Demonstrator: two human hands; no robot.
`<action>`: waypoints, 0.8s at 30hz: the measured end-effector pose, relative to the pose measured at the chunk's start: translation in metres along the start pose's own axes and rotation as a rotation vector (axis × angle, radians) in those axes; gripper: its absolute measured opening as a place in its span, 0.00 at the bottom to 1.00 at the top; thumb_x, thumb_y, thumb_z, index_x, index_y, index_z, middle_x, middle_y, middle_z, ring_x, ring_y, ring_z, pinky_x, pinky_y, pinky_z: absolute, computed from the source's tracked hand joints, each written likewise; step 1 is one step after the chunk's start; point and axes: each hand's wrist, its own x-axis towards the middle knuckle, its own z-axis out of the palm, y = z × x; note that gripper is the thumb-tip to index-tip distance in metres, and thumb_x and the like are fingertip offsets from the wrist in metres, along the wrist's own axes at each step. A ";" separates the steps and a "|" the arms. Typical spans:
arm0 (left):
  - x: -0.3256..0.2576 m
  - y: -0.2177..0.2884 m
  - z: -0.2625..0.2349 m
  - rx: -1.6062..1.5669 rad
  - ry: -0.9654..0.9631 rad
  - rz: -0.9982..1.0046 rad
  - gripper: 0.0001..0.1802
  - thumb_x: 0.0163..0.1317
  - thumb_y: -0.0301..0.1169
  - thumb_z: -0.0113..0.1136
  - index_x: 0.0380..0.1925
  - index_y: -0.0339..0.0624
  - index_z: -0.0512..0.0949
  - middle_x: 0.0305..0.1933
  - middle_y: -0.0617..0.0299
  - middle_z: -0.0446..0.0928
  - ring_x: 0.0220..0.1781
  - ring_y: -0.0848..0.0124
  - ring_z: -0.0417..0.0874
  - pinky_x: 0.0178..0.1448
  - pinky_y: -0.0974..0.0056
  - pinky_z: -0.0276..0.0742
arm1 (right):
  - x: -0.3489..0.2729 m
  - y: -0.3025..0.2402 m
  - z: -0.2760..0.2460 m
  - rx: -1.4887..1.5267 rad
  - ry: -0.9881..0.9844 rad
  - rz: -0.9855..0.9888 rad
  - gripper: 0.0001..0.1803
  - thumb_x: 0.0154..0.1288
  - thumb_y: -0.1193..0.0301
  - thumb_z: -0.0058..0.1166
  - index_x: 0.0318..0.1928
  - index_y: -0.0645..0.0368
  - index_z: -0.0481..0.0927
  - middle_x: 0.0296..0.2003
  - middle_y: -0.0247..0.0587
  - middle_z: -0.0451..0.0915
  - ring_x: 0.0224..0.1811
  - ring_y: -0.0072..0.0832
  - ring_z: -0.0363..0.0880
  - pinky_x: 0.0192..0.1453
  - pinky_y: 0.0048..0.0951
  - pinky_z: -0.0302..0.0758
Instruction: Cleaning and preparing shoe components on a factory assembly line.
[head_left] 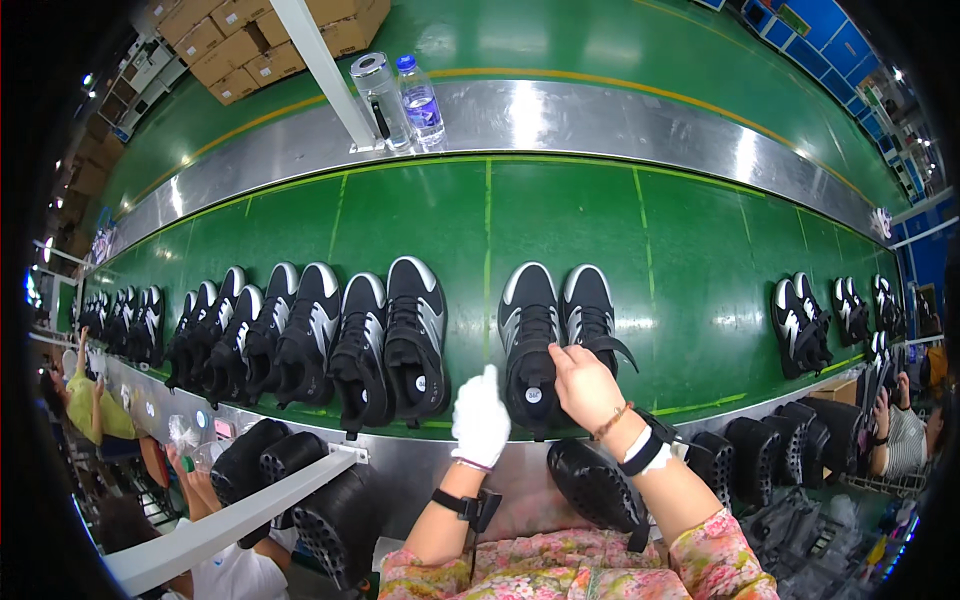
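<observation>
Before me on the green belt [560, 210] stands a pair of black sneakers with grey-white trim, toes pointing away. My right hand [587, 388], bare, is closed with its fingertips at the right edge of the opening of the left sneaker [528, 300]. On the right sneaker [588, 295], a black strap [618, 352] sticks out to the side. My left hand [481, 422], in a white glove, is just left of the left sneaker's heel. It looks empty, with a finger stretched forward.
Several pairs of sneakers [318, 310] line the belt at left, others [795, 320] at right. Black shoe lasts [595, 485] lie along the near metal edge. A white post [240, 515] slants at lower left. Beyond the belt stand a flask [375, 90] and a water bottle [421, 108]. Co-workers sit both sides.
</observation>
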 end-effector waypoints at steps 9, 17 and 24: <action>0.026 0.016 0.004 -0.077 -0.021 -0.138 0.34 0.53 0.34 0.62 0.61 0.38 0.65 0.47 0.47 0.73 0.47 0.49 0.78 0.48 0.49 0.75 | 0.002 -0.034 0.040 -0.014 0.062 0.194 0.09 0.58 0.70 0.55 0.33 0.62 0.72 0.30 0.50 0.77 0.34 0.45 0.80 0.38 0.42 0.78; 0.043 0.012 -0.010 0.008 0.016 -0.144 0.24 0.52 0.26 0.50 0.52 0.41 0.74 0.41 0.43 0.78 0.43 0.46 0.80 0.50 0.48 0.75 | -0.047 -0.062 -0.048 -0.147 -0.015 0.136 0.07 0.56 0.70 0.55 0.32 0.59 0.73 0.27 0.44 0.76 0.32 0.39 0.79 0.34 0.39 0.78; 0.025 0.013 -0.031 0.060 -0.007 -0.058 0.37 0.57 0.38 0.63 0.65 0.38 0.62 0.62 0.40 0.67 0.63 0.46 0.68 0.66 0.51 0.63 | -0.189 -0.011 -0.159 -0.178 0.224 0.438 0.05 0.56 0.70 0.58 0.32 0.57 0.78 0.24 0.44 0.76 0.28 0.42 0.77 0.34 0.40 0.77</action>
